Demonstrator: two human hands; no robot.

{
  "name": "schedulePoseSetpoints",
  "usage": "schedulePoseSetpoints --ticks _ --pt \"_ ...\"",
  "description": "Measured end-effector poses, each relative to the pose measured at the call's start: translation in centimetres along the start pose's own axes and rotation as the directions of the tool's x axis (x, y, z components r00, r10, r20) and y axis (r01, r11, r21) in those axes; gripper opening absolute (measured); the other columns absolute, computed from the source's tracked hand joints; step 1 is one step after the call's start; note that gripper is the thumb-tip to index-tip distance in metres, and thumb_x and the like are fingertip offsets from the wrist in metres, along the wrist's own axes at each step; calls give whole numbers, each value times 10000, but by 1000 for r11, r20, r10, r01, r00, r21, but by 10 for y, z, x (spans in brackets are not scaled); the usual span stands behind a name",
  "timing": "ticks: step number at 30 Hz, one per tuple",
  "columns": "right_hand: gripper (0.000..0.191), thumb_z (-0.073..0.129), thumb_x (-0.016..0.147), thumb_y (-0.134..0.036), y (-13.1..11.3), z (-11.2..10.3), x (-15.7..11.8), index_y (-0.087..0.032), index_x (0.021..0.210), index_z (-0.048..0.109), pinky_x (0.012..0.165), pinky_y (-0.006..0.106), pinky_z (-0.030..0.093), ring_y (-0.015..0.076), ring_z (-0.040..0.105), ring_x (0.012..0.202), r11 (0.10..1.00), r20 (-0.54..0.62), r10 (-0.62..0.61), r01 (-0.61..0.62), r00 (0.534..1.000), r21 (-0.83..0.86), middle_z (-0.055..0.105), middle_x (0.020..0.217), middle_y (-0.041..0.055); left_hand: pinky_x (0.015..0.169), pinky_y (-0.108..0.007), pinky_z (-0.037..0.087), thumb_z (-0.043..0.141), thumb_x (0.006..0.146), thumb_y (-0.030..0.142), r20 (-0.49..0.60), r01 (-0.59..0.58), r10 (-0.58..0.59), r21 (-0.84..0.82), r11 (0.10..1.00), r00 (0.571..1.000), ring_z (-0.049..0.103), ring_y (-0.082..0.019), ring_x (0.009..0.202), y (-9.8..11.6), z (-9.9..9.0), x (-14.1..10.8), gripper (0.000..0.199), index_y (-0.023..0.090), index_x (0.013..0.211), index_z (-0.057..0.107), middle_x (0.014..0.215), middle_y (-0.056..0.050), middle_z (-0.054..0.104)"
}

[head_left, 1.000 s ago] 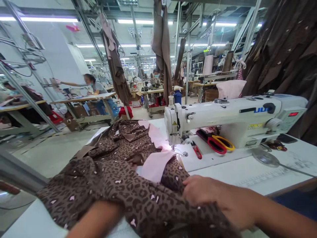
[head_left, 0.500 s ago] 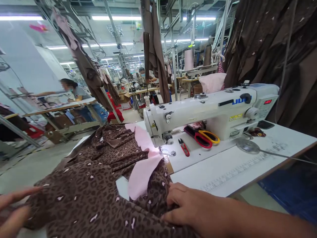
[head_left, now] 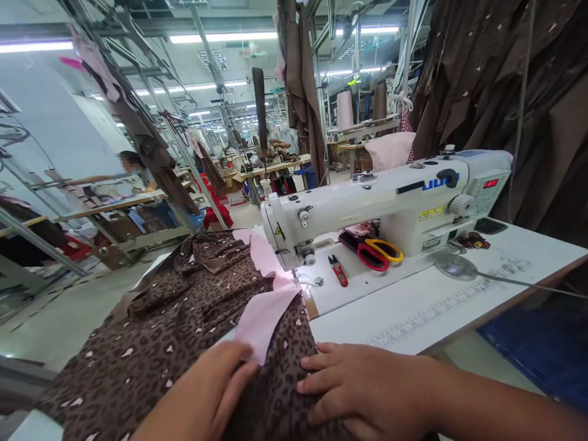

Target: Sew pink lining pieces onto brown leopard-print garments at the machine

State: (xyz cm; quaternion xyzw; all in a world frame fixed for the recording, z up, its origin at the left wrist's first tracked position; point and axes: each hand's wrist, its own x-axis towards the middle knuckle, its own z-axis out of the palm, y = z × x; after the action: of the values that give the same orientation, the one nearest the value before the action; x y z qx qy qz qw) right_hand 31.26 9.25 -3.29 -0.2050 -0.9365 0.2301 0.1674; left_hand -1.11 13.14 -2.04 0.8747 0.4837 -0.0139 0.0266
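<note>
Leopard-print brown fabric (head_left: 151,361) lies spread over the near left of the sewing machine (head_left: 349,211), its folds reaching up to the lit needle area. A pale pink strip (head_left: 264,318) lies on it, running beside the machine's needle end and widening toward the near side; whether the presser foot is down on it is too small to tell.

In front of the sewing machine, the left hand (head_left: 215,380) is at the strip's near end, thumb and fingers drawn close together; whether they pinch the cloth cannot be told. The right hand (head_left: 362,383), nearer than the machine's needle, rests palm down on the print with its fingers spread slightly apart.

Under the machine's arm lie red snips (head_left: 339,271) and, farther right, scissors (head_left: 379,267) with red and yellow handles. Behind the machine are a pink cloth bundle (head_left: 390,152) and a pink thread cone (head_left: 344,110); behind its right end hangs dark brown cloth (head_left: 487,104).
</note>
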Motion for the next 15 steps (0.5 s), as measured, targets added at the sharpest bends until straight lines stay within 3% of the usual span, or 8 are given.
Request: schedulePoseSetpoints --ticks 2,4,8,10,12,15 --pt "390 466 940 -190 3 0 -1 -140 1249 698 1228 420 258 257 419 1444 1000 -25 -3 4 1000 20 591 1441 83 1081 -647 432 320 1011 433 -42 97 -95 52 994 995 554 -342 1346 -11 0 28 503 279 1436 542 1442 -111 608" --pt "411 465 916 -159 7 0 1 -135 1252 699 1222 420 274 248 423 1441 999 -45 15 -13 999 34 584 1449 80 1095 -759 315 343 1009 432 -45 112 -110 66 991 993 409 -381 1451 -33 1 57 533 292 1516 422 1565 -111 462" --pt "440 482 931 -166 13 -2 11 -158 1339 647 1212 488 275 273 379 1467 998 -19 59 -60 998 -15 515 1513 89 1144 -728 279 494 993 395 -87 161 -151 118 980 985 341 -369 1490 -81 -11 99 489 240 1456 502 1571 -130 456" --pt "423 498 968 -222 13 -2 13 -176 1369 622 1209 518 262 290 371 1469 997 -7 54 -55 998 -54 505 1521 95 1135 -738 285 543 962 331 -136 196 -176 152 969 975 360 -392 1476 -86 -21 104 485 159 1415 536 1554 -180 463" --pt "396 491 1011 -281 11 -1 10 -193 1379 609 1212 500 256 281 380 1465 995 2 34 -34 999 -91 514 1515 87 1137 -679 344 470 957 303 -172 182 -153 168 969 973 450 -380 1423 -73 -23 96 450 116 1348 591 1504 -201 518" --pt "366 455 1061 -341 11 5 2 -228 1378 598 1217 453 245 246 393 1459 987 1 -14 14 1000 -161 510 1523 57 1146 -414 438 398 954 391 -173 65 -37 163 984 984 574 -254 1330 -36 -12 72 471 168 1306 618 1418 -119 622"
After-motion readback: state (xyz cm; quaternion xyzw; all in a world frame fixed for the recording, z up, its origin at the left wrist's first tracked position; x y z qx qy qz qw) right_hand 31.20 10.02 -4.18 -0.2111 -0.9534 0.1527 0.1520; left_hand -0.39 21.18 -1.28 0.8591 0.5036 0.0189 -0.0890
